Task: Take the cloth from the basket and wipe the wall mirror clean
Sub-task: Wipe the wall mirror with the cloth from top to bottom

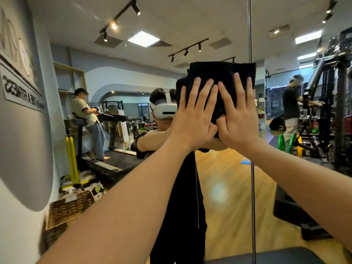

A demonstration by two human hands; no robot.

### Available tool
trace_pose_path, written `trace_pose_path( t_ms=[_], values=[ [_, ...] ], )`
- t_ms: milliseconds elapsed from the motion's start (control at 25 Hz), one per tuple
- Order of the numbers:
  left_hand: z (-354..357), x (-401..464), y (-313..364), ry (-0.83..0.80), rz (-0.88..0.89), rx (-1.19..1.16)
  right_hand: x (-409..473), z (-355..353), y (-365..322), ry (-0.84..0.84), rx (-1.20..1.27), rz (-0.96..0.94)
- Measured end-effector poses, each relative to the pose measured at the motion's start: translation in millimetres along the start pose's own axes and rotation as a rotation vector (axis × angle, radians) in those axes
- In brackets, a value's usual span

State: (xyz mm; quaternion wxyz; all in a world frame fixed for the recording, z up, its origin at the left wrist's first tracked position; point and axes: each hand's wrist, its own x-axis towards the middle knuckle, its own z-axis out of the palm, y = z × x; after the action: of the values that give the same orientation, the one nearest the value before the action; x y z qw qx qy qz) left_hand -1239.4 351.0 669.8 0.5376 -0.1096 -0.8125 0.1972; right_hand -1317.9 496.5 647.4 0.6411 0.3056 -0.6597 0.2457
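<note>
Reflecting room: wall mirror (219, 183) fills the view with a gym, wood floor, treadmill (106, 161) and weight rack (335, 103); a vertical seam (251, 44) splits its panes.
Lower left corner: wicker basket (70, 206) stands at the mirror's foot.
Cloth: black cloth (215, 82), folded, flat on the glass just left of the seam, long axis roughly upright.
Hands: left hand (194, 113) and right hand (238, 115) press it side by side, fingers straight, spread, pointing up, gripping nothing.
</note>
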Motion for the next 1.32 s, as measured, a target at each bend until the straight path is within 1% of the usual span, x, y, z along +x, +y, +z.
trace_pose_path(
  t_ms=[120,360,560,760,1080,1320],
  values=[
    [-7.2,-21.1,-27.8,0.000,0.016,-0.008,-1.4,10.5,-34.5,-0.014,-0.005,0.022],
    [-32.8,-76.4,-106.4,-0.002,0.016,-0.013,2.8,38.6,-128.5,-0.083,-0.056,0.042],
    [-55.2,-116.1,-175.5,0.023,0.008,-0.012,15.2,61.5,-207.6,-0.086,-0.022,0.044],
    [-78.6,-156.8,-252.8,0.032,0.009,0.046,30.1,86.3,-292.3,-0.099,0.014,0.050],
    [-123.5,-229.3,-368.2,0.029,-0.048,0.089,53.9,125.8,-423.9,-0.157,0.082,-0.036],
    [-144.1,-265.0,-419.8,0.019,-0.054,0.122,60.5,146.7,-484.7,-0.195,0.099,-0.082]
  ],
)
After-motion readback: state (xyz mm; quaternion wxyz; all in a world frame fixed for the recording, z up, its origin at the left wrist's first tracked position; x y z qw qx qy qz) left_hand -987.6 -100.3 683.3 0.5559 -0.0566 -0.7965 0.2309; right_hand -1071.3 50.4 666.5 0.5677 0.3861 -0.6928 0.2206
